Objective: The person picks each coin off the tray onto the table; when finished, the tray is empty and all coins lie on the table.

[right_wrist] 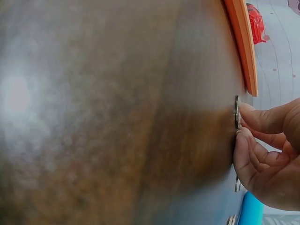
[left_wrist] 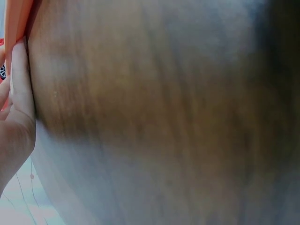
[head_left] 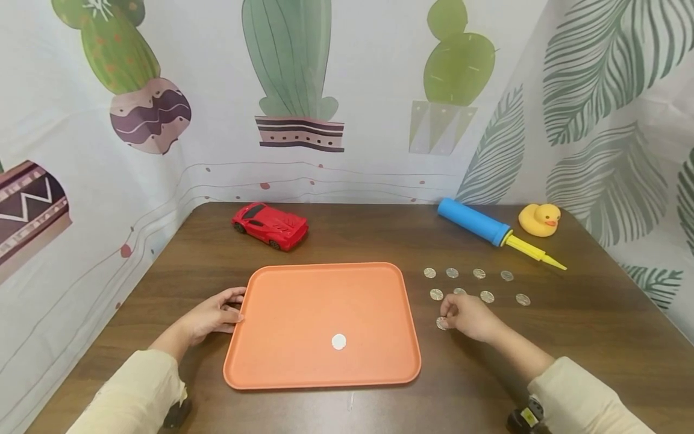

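Right hand (head_left: 470, 316) sat on the brown tabletop (head_left: 569, 337), fingertips pinching a silver coin (head_left: 441, 323) just off the orange tray's (head_left: 303, 301) right edge. Right wrist view confirmed that grip: coin (right_wrist: 237, 111) edge-on between curled fingers (right_wrist: 262, 119) and touching the wood, tray rim (right_wrist: 241, 44) near above it; the head view was too small to show this. Left hand (head_left: 214, 313) rested against the tray's left rim, fingers relaxed, grip holding nothing; left wrist view showed only the hand (left_wrist: 16, 117) flat beside the tray edge (left_wrist: 16, 18), the rest a blur of wood. One white-looking coin (head_left: 338, 342) lay inside the tray. Eight more coins (head_left: 479, 284) lay in two rows just beyond the right hand. Only the head view showed the far things: red toy car (head_left: 270, 225), blue and yellow hand pump (head_left: 490, 230), rubber duck (head_left: 539, 219).
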Available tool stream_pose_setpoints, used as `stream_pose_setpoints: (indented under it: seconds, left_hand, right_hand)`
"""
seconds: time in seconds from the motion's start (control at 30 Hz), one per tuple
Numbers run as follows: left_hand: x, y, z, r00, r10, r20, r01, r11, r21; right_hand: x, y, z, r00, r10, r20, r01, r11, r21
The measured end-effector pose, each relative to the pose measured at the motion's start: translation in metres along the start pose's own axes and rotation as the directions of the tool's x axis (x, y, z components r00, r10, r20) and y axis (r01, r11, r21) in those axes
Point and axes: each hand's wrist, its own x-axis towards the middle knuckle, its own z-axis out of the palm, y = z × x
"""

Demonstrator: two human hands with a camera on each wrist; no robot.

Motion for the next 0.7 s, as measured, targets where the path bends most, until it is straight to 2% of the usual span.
stream_pose_setpoints:
  seconds: [0.17, 0.5, 0.7]
  left_hand:
    - [-0.001, -0.001, 0.0, 1.0, -0.004, 0.001, 0.004, 1.0, -0.01]
    - [0.001, 0.001, 0.0, 1.0, -0.012, -0.001, 0.012, 1.0, -0.005]
    - [0.0, 0.0, -0.001, 1.0, -0.008, 0.012, 0.008, 1.0, -0.008]
  right_hand:
    - [0.0, 0.001, 0.0, 1.0, -0.001, 0.014, 0.001, 1.0, -0.005]
    - [-0.003, -0.001, -0.007, 0.998, 0.033, 0.051, -0.041, 0.986, 0.162]
    - [0.0, -0.015, -0.005, 0.997, -0.051, 0.055, 0.037, 0.973, 0.227]
